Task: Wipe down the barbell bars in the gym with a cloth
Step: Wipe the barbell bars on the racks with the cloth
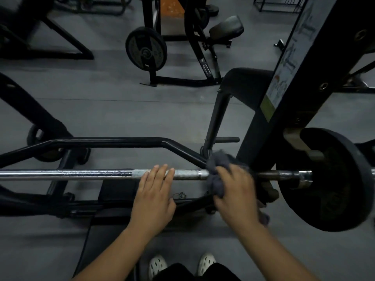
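Gripping hand: right hand (235,191) curls round a bunched grey cloth (218,165), soft and crumpled, wrapped over the bar.
Resting hand: left hand (154,199) lies flat, fingers straight and slightly spread, fingertips on the bar, holding nothing.
Bar: barbell bar (81,175), a long round steel rod, shiny chrome toward the left, paler and matte under the hands, level across the rack.
Cloth place: near the bar's right end, just beside the black rack upright (284,98).
Plate: round, dull black weight plate (334,179) on the right end of the bar.
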Motion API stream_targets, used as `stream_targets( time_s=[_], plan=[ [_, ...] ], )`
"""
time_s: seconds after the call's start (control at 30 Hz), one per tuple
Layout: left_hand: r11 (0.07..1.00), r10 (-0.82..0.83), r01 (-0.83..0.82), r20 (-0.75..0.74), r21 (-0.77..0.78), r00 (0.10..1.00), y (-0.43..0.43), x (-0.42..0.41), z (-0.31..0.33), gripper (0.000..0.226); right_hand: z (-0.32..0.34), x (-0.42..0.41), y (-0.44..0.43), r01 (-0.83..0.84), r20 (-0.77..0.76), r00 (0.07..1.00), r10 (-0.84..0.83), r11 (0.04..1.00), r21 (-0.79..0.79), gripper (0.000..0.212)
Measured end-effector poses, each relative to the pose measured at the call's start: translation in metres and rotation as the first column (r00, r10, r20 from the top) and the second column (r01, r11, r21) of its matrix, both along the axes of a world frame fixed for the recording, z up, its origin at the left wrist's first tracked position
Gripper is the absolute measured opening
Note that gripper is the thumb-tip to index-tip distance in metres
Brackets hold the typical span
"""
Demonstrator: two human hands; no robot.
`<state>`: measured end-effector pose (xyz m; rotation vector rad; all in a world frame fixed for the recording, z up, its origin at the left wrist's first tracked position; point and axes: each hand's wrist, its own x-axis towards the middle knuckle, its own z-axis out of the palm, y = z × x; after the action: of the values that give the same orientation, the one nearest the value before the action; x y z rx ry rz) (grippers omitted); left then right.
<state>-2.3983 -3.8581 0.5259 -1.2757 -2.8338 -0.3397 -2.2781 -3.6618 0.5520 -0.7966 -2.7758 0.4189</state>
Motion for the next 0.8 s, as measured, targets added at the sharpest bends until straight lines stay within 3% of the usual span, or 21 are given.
stream_targets(
  time_s=[0.13, 0.33, 0.5, 0.57, 0.7, 0.8],
  plan=[
    [0.999, 0.024, -0.025, 0.040, 0.023, 0.999, -0.001, 0.000, -0.002, 0.084, -0.002, -0.011, 0.001, -0.246, 0.040, 0.968, 0.246, 0.969, -0.007, 0.068],
    [0.998, 0.050, -0.052, 0.050, 0.041, 0.997, 0.001, 0.003, -0.001, 0.085, 0.003, 0.024, 0.036, -0.008, 0.059, 0.998, 0.007, 1.000, 0.020, 0.072],
    [0.992, 0.101, -0.105, 0.059, 0.076, 0.993, 0.008, 0.007, -0.004, 0.082, 0.003, -0.025, -0.016, -0.330, 0.052, 0.943, 0.328, 0.944, 0.023, 0.074],
    [0.992, 0.091, -0.096, 0.062, 0.084, 0.994, 0.007, 0.006, -0.004, 0.080, 0.003, -0.026, -0.002, -0.367, 0.066, 0.928, 0.366, 0.930, 0.009, 0.076],
    [0.996, 0.012, -0.019, 0.085, 0.092, 0.996, -0.004, 0.001, 0.001, 0.078, 0.001, 0.006, 0.026, -0.169, 0.044, 0.984, 0.172, 0.984, -0.056, 0.077],
    [0.993, -0.071, 0.062, 0.088, 0.099, 0.994, -0.016, -0.008, 0.001, 0.073, 0.005, -0.008, -0.006, -0.037, 0.029, 0.999, 0.038, 0.998, -0.045, 0.070]
  ],
)
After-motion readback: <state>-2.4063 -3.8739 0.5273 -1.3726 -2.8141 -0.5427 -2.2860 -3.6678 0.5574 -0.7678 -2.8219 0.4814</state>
